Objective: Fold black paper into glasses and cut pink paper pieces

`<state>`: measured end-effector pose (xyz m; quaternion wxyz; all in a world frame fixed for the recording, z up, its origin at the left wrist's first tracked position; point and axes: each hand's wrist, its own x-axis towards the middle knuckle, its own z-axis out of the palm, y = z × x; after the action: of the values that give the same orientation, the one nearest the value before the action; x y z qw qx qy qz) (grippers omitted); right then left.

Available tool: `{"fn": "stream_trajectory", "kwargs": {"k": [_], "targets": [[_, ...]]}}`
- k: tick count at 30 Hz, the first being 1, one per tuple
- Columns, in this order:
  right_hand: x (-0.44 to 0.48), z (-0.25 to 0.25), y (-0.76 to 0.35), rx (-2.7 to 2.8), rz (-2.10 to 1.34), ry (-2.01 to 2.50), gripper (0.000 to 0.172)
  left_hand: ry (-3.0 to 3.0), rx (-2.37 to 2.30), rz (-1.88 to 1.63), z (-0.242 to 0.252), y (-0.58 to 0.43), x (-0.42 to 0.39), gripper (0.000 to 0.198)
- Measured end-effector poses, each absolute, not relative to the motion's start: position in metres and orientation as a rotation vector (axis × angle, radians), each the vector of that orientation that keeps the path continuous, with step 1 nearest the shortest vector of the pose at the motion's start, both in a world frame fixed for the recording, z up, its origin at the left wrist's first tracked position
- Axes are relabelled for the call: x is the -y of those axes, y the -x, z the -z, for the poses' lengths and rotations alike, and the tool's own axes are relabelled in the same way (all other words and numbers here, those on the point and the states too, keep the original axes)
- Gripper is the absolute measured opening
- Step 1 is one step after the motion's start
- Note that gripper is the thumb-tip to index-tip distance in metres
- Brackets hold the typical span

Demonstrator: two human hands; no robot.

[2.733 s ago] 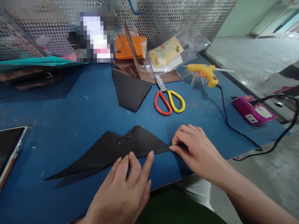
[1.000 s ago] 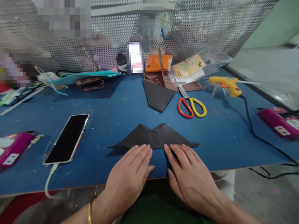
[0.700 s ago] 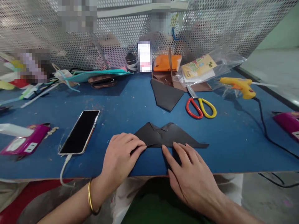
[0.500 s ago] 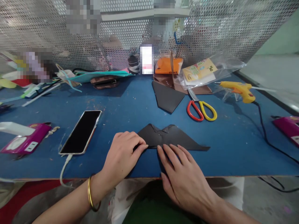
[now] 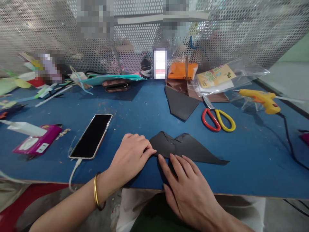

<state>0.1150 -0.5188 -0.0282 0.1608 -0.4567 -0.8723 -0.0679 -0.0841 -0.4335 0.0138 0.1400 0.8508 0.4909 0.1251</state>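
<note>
A folded black sheet (image 5: pixel 181 147), perhaps paper or foam, lies on the blue table before me, with a notched far edge and a thin point at its right end. My left hand (image 5: pixel 134 154) is closed at the sheet's left end, thumb and fingers together on it; that end is hidden beneath the hand. Along the near edge rest the outstretched fingertips of my right hand (image 5: pixel 185 183), index finger close to the left thumb. Beyond the sheet are another black piece (image 5: pixel 181 103) and scissors (image 5: pixel 218 120) with one red and one yellow handle.
A phone (image 5: pixel 92 137) on a white cable lies left, near a purple power strip (image 5: pixel 40 140). At right is a yellow glue gun (image 5: pixel 260 99) with a black cord. Bagged packaging (image 5: pixel 217 77), a lit phone (image 5: pixel 160 62) and a thread spool (image 5: pixel 146 68) line the mesh.
My right hand's fingers have slid left along the near edge, bringing the index finger closer to the left thumb. The camera view has turned slightly left, so everything appears further right.
</note>
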Motion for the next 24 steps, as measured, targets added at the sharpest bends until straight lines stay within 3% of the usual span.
{"fn": "stream_trajectory", "kwargs": {"k": [24], "targets": [[0.5149, 0.0271, -0.1125, 2.453, 0.164, 1.305, 0.053, -2.432, -1.476, -0.362, -0.0175, 0.0861, 0.4380, 0.023]]}}
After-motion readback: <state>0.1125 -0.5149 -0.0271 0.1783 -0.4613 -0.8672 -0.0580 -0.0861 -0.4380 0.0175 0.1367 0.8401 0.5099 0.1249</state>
